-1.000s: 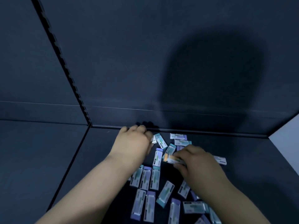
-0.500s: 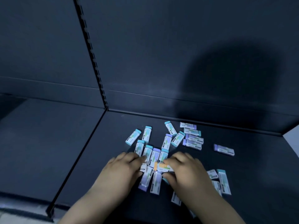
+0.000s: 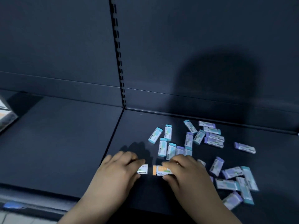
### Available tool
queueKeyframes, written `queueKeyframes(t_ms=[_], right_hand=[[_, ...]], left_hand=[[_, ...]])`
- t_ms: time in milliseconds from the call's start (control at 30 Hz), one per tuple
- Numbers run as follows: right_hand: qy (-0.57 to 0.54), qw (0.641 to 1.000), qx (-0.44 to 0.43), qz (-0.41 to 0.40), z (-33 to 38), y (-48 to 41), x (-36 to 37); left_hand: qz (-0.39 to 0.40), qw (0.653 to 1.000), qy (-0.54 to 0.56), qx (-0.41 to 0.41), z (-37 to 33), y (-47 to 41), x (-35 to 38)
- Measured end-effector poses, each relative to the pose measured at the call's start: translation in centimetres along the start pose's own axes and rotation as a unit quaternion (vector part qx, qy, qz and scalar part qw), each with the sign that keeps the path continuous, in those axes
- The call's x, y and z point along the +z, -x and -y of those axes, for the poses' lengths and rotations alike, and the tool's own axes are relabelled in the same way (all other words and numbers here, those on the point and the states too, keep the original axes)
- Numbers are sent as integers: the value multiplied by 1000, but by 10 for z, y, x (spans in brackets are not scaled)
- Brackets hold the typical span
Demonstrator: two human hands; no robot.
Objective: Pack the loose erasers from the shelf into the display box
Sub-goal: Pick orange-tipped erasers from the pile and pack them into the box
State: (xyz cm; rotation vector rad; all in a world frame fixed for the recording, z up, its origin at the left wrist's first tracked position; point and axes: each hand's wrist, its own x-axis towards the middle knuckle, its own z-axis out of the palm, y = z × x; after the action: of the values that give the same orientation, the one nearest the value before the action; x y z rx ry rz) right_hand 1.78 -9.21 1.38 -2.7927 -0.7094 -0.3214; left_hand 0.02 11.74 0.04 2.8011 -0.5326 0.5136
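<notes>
Several loose erasers [image 3: 187, 139] in teal and purple sleeves lie scattered on the dark shelf [image 3: 64, 143], mostly right of centre. My left hand [image 3: 119, 172] pinches a white-sleeved eraser [image 3: 143, 169] between thumb and fingers. My right hand [image 3: 186, 172] grips an orange-ended eraser [image 3: 159, 170] the same way. The two held erasers sit close together near the shelf's front, a small gap between them. More erasers [image 3: 239, 180] lie right of my right hand. A pale object, maybe the display box [image 3: 4, 117], shows only as a blurred corner at the far left edge.
A slotted upright rail [image 3: 119, 62] splits the dark back panel. A seam [image 3: 113, 143] divides the shelf into left and right boards. The shelf's front lip [image 3: 32, 202] runs along the bottom left, with pale floor below it.
Both hands have drawn back from the pile toward the front of the shelf, each now holding an eraser. The view has shifted right and pulled back, showing more shelf at left.
</notes>
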Motion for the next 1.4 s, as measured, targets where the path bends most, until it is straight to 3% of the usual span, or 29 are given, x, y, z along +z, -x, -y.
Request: queueKeyframes(t_ms=[433, 733, 933, 1133, 1400], right_hand=[[-21, 998, 49, -43, 188, -62, 56], [-32, 997, 27, -73, 228, -73, 67], [-71, 996, 5, -46, 251, -93, 71], [-94, 995, -4, -25, 295, -122, 75], [-150, 988, 18, 15, 385, -175, 94]], left_hand=[[25, 998, -50, 36, 173, 64, -85], [21, 999, -22, -7, 205, 101, -108], [-29, 998, -2, -64, 230, 124, -135], [-8, 993, -22, -119, 284, 140, -166], [8, 994, -32, -109, 387, 155, -195]])
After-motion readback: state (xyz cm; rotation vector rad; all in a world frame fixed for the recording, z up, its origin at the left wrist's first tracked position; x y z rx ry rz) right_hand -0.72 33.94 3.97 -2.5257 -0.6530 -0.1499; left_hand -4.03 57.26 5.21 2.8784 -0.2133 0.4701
